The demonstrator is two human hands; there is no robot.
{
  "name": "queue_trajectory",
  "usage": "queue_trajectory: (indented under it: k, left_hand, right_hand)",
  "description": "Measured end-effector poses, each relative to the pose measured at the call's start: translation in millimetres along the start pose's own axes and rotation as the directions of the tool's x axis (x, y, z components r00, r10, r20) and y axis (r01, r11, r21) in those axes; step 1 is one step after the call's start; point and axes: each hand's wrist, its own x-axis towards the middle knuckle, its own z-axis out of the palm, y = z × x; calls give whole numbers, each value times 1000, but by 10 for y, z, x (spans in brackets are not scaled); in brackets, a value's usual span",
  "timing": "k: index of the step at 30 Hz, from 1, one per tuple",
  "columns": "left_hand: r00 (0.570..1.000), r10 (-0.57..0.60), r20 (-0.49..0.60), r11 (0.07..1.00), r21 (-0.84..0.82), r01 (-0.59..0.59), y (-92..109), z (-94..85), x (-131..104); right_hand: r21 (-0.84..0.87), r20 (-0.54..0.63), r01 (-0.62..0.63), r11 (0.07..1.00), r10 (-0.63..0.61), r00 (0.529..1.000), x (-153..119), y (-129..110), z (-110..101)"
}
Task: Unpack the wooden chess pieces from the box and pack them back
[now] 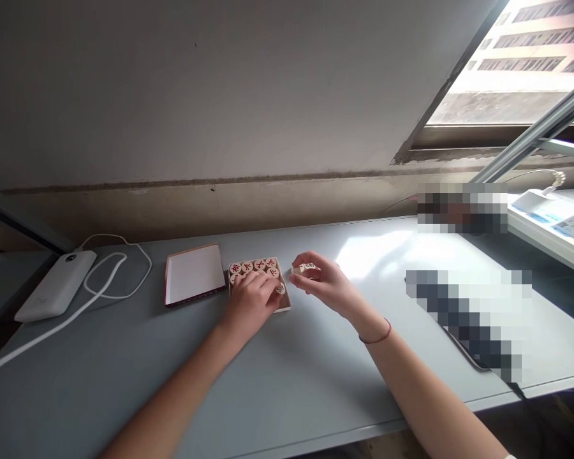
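Note:
A small open box (287,299) holds round wooden xiangqi pieces (247,267) in rows, red characters facing up. My left hand (252,294) is over the box, its fingers closed around a piece with a dark character (280,288) at the box's right side. The hand covers much of the rows below the back one. To the right of the box, my right hand (323,277) has its thumb and forefinger curled around a pale xiangqi piece (297,270). Another piece with a dark character (309,266) shows just behind those fingers, partly hidden.
Left of the box lies its shallow lid (194,274), white inside facing up. A white power bank (56,285) with a looping white cable (95,291) sits at the far left. Blurred dark objects (463,319) lie on the right of the grey desk (287,395), against the wall.

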Motion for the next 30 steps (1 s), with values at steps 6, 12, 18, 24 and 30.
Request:
queue_trajectory:
  k: [6, 12, 18, 24, 30]
  left_hand:
    - [1000, 23, 5, 999, 45, -24, -38, -31, 31]
    - [997, -8, -77, 1000, -4, 8, -131, -274, -18]
    - [951, -87, 297, 990, -81, 116, -151, -538, -141]
    - [925, -53, 375, 997, -28, 68, -81, -551, -176]
    - [936, -52, 349, 998, 2, 55, -43, -470, -171]
  right_hand:
    - [-231, 15, 136, 963, -137, 991, -26, 63, 98]
    - [-525, 94, 234, 819, -217, 972, -44, 100, 266]
    - [-682, 105, 209, 701, -189, 976, -7, 64, 376]
    - [-705, 91, 205, 679, -200, 975, 55, 67, 259]
    - [-861, 53, 97, 499, -100, 994, 141, 103, 75]
